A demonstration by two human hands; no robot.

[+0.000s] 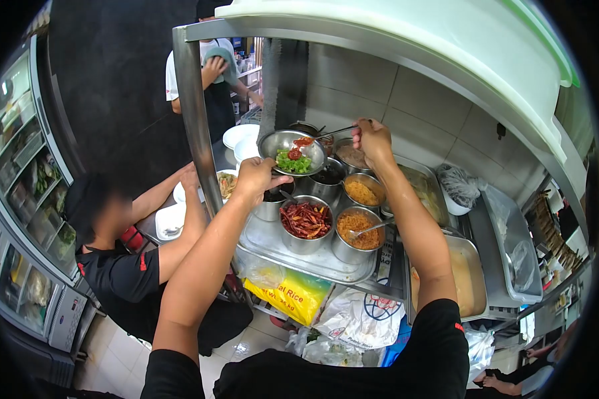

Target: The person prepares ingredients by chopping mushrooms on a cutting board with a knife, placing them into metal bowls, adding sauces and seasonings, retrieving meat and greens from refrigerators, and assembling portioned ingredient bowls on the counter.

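A metal bowl (266, 145) with chopped green pieces (293, 163) and red paste (295, 153) is held at its left rim by my left hand (256, 178). My right hand (373, 138) grips the handle of a metal spoon (336, 132), whose red-coated end is over the bowl. Below and right of the bowl stand metal pots: one of dried red chilies (305, 219), one of orange-brown crumbly food (358, 227) with a spoon in it, a smaller one of similar food (362, 191), and one with dark contents (329, 174).
A co-worker in black (123, 246) is at the left, arms near white dishes; another person (219, 73) stands behind the metal post (201, 126). Trays (456, 272) and a bin (512, 246) are at the right. Bags (289, 296) lie under the shelf.
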